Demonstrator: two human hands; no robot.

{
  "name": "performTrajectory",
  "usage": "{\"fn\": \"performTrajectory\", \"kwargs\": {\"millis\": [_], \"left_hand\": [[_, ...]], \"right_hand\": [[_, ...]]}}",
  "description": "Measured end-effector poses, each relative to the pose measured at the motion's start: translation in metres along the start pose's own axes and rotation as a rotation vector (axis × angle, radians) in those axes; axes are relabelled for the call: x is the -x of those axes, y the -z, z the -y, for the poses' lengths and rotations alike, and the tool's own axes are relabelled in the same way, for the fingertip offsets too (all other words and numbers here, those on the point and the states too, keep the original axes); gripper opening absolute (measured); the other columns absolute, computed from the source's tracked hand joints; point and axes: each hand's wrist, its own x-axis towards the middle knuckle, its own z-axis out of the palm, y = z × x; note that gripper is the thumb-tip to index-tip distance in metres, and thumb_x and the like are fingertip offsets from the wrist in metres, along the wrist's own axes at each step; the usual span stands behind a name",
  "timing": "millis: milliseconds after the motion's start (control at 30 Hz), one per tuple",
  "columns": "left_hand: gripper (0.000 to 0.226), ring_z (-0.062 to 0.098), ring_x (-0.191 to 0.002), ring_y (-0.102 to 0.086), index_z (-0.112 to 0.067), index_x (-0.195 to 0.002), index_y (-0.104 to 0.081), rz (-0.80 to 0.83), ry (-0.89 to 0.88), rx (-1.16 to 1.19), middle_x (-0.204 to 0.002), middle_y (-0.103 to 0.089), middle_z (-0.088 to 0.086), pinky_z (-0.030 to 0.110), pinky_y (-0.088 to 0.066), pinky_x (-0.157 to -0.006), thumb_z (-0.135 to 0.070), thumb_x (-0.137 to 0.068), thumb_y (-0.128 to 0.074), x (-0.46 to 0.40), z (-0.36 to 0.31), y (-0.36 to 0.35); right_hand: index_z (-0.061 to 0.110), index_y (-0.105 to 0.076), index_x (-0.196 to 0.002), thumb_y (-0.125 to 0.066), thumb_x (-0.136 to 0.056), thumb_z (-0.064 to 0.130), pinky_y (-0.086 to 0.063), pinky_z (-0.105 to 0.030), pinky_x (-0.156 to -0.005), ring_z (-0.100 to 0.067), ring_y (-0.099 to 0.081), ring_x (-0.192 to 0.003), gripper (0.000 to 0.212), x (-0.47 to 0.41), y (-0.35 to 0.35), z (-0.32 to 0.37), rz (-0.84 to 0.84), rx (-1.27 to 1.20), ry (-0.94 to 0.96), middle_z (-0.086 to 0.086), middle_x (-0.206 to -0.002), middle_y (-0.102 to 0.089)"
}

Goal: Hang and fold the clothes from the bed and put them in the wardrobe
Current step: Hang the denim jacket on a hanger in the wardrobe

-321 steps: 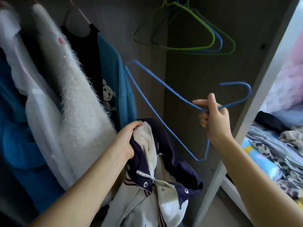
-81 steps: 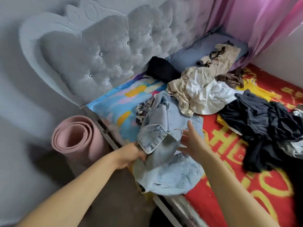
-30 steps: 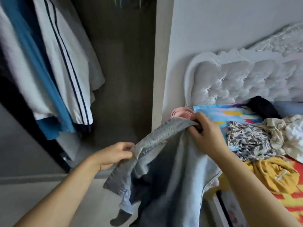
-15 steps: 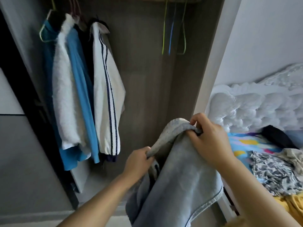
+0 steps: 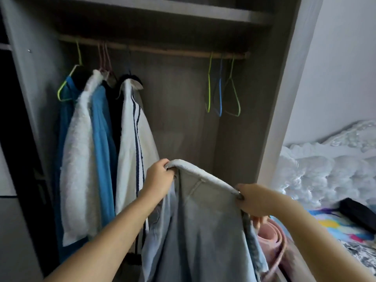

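Note:
A light blue denim jacket (image 5: 203, 231) hangs in front of the open wardrobe (image 5: 284, 78), held up by its collar. My left hand (image 5: 158, 180) grips the collar's left end. My right hand (image 5: 254, 200) grips the collar's right end. On the wardrobe rail (image 5: 162, 50), three empty wire hangers (image 5: 220, 94), two green and one blue, hang at the right. Several hung clothes (image 5: 101, 149) fill the rail's left side, among them a white striped jacket (image 5: 134, 143).
A shelf (image 5: 162, 9) runs above the rail. The bed with its tufted headboard (image 5: 325, 169) lies to the right, with a black garment (image 5: 358, 212) on a colourful pillow (image 5: 333, 224). A rolled pink mat (image 5: 272, 245) stands between wardrobe and bed.
I picked the denim jacket off the bed and turned to the wardrobe. Over the last half second my hands spread apart along the collar and the view rose toward the rail.

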Motion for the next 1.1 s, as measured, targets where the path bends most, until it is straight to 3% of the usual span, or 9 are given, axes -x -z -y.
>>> {"fn": "performTrajectory", "kwargs": {"millis": [67,100,167,233,333,567,733,1000,1100], "left_hand": [[0.010,0.019,-0.066,-0.040,0.007,-0.079,-0.053,-0.017,-0.004,0.112,-0.068,-0.047,0.013,0.030,-0.027,-0.059,0.007,-0.082,-0.043,-0.020,-0.012,0.002],[0.009,0.018,-0.067,-0.041,0.008,-0.079,-0.052,-0.005,-0.017,0.143,-0.070,-0.048,0.014,0.030,-0.029,-0.061,0.007,-0.081,-0.043,-0.031,-0.017,0.001],[0.008,0.017,-0.067,-0.042,0.007,-0.076,-0.049,0.032,-0.031,0.179,-0.069,-0.047,0.013,0.033,-0.031,-0.062,0.007,-0.081,-0.043,-0.051,-0.023,-0.001],[0.010,0.018,-0.067,-0.043,0.006,-0.075,-0.049,0.061,-0.011,0.221,-0.068,-0.046,0.012,0.033,-0.032,-0.062,0.007,-0.083,-0.041,-0.070,-0.030,-0.004],[0.012,0.019,-0.067,-0.049,0.009,-0.081,-0.052,0.056,0.016,0.265,-0.069,-0.050,0.014,0.032,-0.037,-0.062,0.007,-0.083,-0.040,-0.094,-0.035,-0.006],[0.031,0.015,-0.060,-0.046,-0.013,-0.060,-0.050,0.027,0.010,0.224,-0.057,-0.048,0.004,0.028,-0.036,-0.058,0.005,-0.085,-0.046,-0.115,-0.020,0.000],[0.027,0.016,-0.062,-0.051,-0.013,-0.062,-0.059,0.021,0.063,0.132,-0.060,-0.055,0.003,0.028,-0.038,-0.063,0.000,-0.084,-0.051,-0.134,0.007,0.017],[0.029,0.017,-0.056,-0.038,-0.016,-0.059,-0.041,0.184,0.259,-0.023,-0.057,-0.041,0.004,0.027,-0.023,-0.055,0.000,-0.082,-0.047,-0.151,0.063,0.007],[0.021,0.018,-0.063,-0.045,-0.015,-0.066,-0.048,0.339,0.288,-0.076,-0.065,-0.048,0.005,0.026,-0.029,-0.057,-0.002,-0.083,-0.051,-0.152,0.075,0.002]], "right_hand": [[0.014,-0.049,-0.100,-0.046,-0.093,0.023,-0.057,-0.029,-0.059,-0.021,-0.069,-0.065,0.012,-0.022,0.026,0.013,0.194,-0.068,0.063,-0.006,-0.077,-0.069],[0.010,-0.053,-0.104,-0.046,-0.095,0.023,-0.056,-0.027,-0.057,-0.018,-0.067,-0.057,0.018,-0.032,0.044,0.020,0.182,-0.110,0.083,-0.004,-0.072,-0.069],[0.004,-0.063,-0.098,-0.043,-0.096,0.021,-0.057,-0.028,-0.062,-0.020,-0.067,-0.059,0.026,-0.057,0.084,0.035,-0.102,-0.232,0.139,-0.008,-0.073,-0.072],[0.001,-0.066,-0.090,-0.042,-0.092,0.013,-0.058,-0.036,-0.072,-0.029,-0.070,-0.076,0.027,-0.090,0.129,0.047,-0.537,-0.395,0.218,-0.014,-0.081,-0.073],[0.000,-0.063,-0.110,-0.046,-0.093,0.014,-0.047,-0.033,-0.084,-0.034,-0.060,-0.103,0.028,-0.135,0.197,0.069,-0.955,-0.361,0.277,-0.019,-0.108,-0.066],[-0.007,-0.010,-0.147,-0.038,-0.099,0.007,-0.036,-0.046,-0.104,-0.041,-0.040,-0.130,0.058,-0.274,0.227,0.079,-0.720,-0.208,-0.045,-0.029,-0.145,-0.032],[-0.008,-0.041,-0.129,-0.031,-0.098,-0.005,-0.041,-0.045,-0.099,-0.042,-0.051,-0.122,0.034,-0.306,0.226,0.071,-0.986,-0.464,-0.036,-0.028,-0.130,-0.052],[0.006,-0.041,-0.137,-0.036,-0.100,0.011,-0.041,-0.036,-0.078,-0.040,-0.060,-0.093,0.038,-0.268,0.091,0.061,-1.134,-0.763,0.206,-0.027,-0.104,-0.063],[0.020,-0.045,-0.128,-0.046,-0.099,0.017,-0.047,-0.031,-0.062,-0.021,-0.060,-0.063,0.029,-0.237,0.019,0.058,-0.968,-1.030,0.191,-0.008,-0.083,-0.060]]}}
